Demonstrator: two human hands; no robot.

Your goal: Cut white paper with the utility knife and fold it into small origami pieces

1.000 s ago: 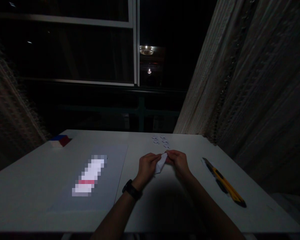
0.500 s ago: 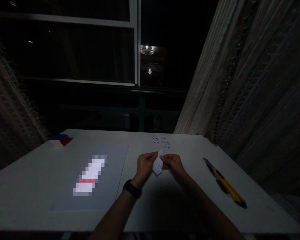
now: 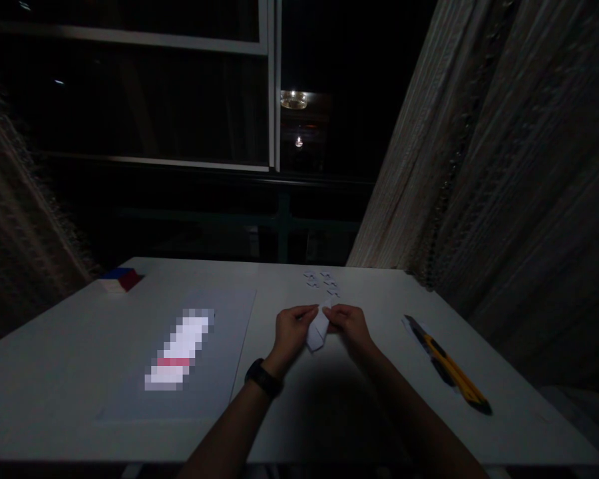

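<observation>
Between my two hands is a small folded piece of white paper (image 3: 318, 332), raised a little above the table, its pointed lower end toward me. My left hand (image 3: 294, 327) pinches its left edge between thumb and fingers; a dark band circles that wrist. On the other side my right hand (image 3: 349, 323) grips the upper right part, thumb on top and fingers behind. Just beyond the hands, several small pieces with dark marks (image 3: 322, 283) lie in rows on the table.
A yellow utility knife (image 3: 449, 366) rests on the white table (image 3: 379, 426) to the right. To the left lies a large pale sheet (image 3: 219, 386) with a bright blurred-out patch on it. A blue, red and white block (image 3: 120, 280) sits far left. Curtains hang on both sides.
The folded paper has tilted slightly, its top leaning more to the right. Both hands have shifted a little to the right while keeping their hold.
</observation>
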